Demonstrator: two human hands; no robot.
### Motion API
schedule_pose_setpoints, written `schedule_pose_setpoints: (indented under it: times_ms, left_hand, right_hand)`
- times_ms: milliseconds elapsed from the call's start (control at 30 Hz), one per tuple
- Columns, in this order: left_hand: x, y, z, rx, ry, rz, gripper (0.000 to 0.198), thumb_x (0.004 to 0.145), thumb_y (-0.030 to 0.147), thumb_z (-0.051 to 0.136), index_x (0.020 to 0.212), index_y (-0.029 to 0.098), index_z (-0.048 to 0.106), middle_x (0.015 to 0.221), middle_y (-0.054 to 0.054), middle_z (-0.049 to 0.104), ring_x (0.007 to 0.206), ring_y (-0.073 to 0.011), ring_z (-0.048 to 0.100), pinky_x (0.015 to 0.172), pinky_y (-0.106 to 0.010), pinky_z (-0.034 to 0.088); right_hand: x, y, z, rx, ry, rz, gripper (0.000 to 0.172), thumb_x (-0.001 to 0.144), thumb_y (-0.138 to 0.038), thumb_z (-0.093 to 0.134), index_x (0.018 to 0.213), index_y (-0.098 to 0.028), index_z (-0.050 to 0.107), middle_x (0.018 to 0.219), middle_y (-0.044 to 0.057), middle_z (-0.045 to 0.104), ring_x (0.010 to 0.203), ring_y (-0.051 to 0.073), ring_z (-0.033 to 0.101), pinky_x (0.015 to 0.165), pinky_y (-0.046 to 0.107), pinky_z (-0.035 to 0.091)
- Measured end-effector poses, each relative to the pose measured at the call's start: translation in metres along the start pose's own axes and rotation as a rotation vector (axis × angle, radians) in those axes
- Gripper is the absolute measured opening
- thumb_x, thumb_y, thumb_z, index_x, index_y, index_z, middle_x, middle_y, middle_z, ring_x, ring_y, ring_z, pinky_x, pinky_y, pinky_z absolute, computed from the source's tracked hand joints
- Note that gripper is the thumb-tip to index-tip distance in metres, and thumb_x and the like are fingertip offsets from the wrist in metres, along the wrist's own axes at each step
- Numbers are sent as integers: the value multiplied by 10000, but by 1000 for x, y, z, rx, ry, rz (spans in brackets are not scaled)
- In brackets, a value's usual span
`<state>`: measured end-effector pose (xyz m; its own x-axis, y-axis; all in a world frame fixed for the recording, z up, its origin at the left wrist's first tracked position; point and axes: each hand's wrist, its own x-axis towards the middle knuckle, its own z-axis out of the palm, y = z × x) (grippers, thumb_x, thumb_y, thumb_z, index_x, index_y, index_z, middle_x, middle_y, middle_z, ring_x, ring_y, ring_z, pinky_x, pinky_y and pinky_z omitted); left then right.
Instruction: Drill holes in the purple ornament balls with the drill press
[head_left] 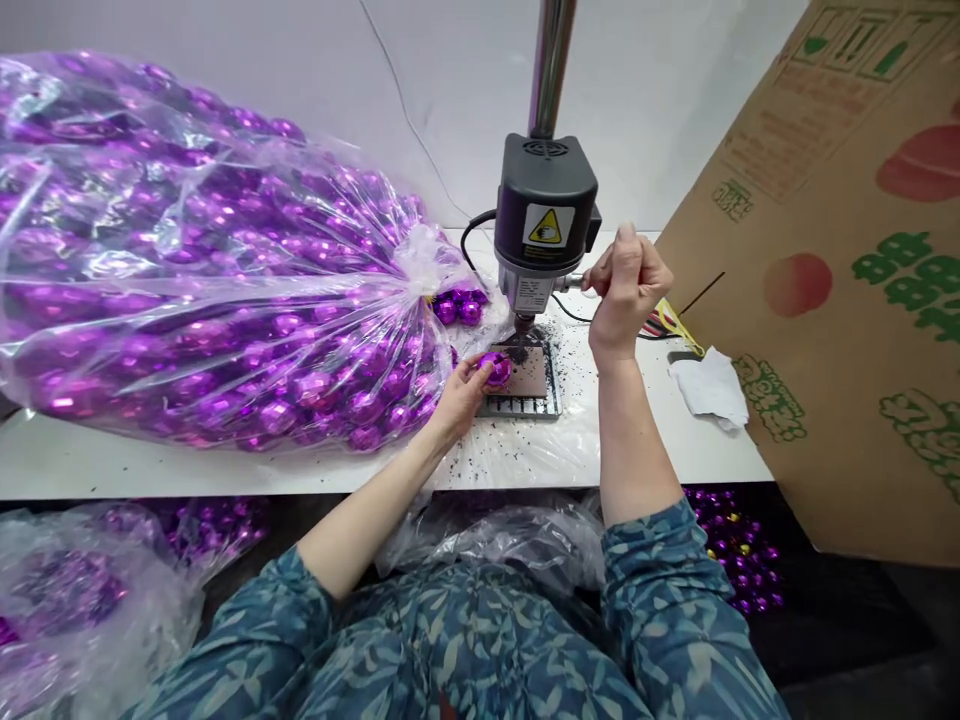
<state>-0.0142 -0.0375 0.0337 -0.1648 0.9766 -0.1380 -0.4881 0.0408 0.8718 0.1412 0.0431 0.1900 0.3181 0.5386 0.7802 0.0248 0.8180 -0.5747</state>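
Bench drill head (546,190): black housing, yellow triangular warning label (547,226), no legible brand. Left hand (465,397): fingers (480,368) closed on a shiny purple bauble (496,369), held against a slotted metal plate (525,395) under the drill. Right hand (628,295): fingers curled around a short metal lever (576,284). Black grit scattered on white worktop (150,460). Bulging clear plastic bag (195,270) of purple baubles at left; printed cardboard sheet (840,300) at right.

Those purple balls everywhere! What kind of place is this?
Probably a small ornament workshop: a bench drill on the table, a huge plastic bag of purple baubles, and dark drilling dust scattered around.
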Motion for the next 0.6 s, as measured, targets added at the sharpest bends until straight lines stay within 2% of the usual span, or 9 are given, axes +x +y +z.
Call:
schedule_pose_setpoints:
  times_ms: [100, 233, 333, 467, 600]
  left_hand:
    - [22, -6, 1, 54, -37, 45, 401, 853, 309, 838, 1164, 202, 609, 1140, -69, 758, 1089, -207, 742, 1037, -403, 587]
    - [40, -12, 6, 102, -32, 63, 424, 827, 313, 862, 1152, 204, 611, 1089, -63, 776, 1065, -218, 746, 1037, -432, 595]
    - [47, -16, 6, 125, -73, 86, 471, 808, 333, 874, 1182, 203, 619, 1145, -86, 770, 1108, -240, 734, 1021, -447, 605]
    - [51, -20, 3, 177, -155, 155, 531, 790, 337, 875, 1243, 197, 636, 1232, -106, 742, 1202, -263, 699, 1099, -476, 555]
    - [54, -23, 2, 264, -200, 213, 505, 793, 308, 858, 1245, 203, 658, 1216, -102, 742, 1201, -277, 695, 1148, -518, 505]
  right_hand:
    - [4, 2, 2, -48, 21, 5, 676, 940, -793, 420, 599, -224, 287, 496, -83, 248, 410, 46, 322, 441, 248, 330]
    - [7, 5, 2, -55, 1, -8, 691, 934, -832, 331, 606, -226, 293, 500, -81, 235, 404, 46, 312, 435, 247, 323]
    - [6, 5, 0, -58, -27, -27, 667, 957, -797, 355, 617, -226, 294, 508, -80, 246, 415, 50, 320, 451, 252, 336]
    - [5, 3, -1, -41, -11, -24, 651, 965, -769, 401, 620, -225, 308, 508, -77, 257, 425, 54, 328, 463, 254, 338]
    - [4, 3, -1, -98, -25, -24, 634, 981, -742, 403, 625, -228, 298, 513, -74, 256, 431, 56, 332, 467, 252, 341]
